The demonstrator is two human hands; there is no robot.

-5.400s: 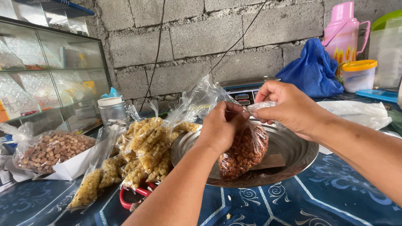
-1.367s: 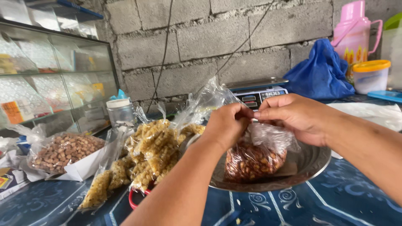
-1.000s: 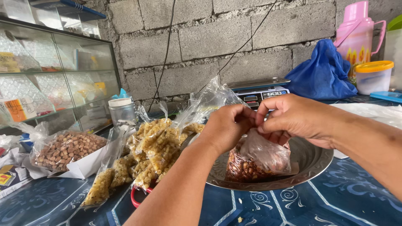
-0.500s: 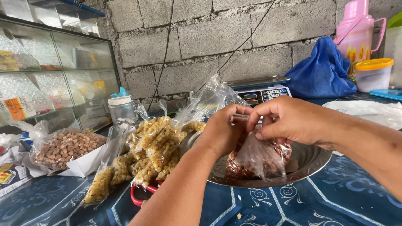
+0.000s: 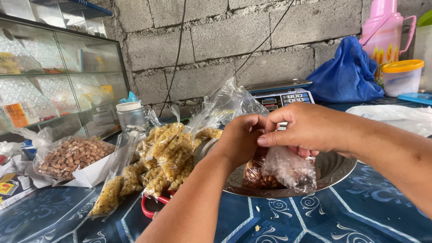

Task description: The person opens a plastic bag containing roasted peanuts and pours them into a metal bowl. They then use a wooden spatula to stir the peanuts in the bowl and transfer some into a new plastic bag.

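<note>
A clear, crinkled plastic bag of brown nuts (image 5: pixel 274 173) rests in the shallow round metal pan (image 5: pixel 335 168) on the blue patterned worktop (image 5: pixel 315 216). Left hand (image 5: pixel 240 139) and right hand (image 5: pixel 308 128) meet above it, fingers curled, each grip pinching the bag's gathered neck.

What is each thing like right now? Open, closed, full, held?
Left hand: gripping the bag's neck.
Right hand: pinching the neck too.
Bag of brown nuts: filled, resting on the metal tray.
Clear jar: lid on.
Yellow snack bags: filled, piled up.
Pink flask: upright.
</note>
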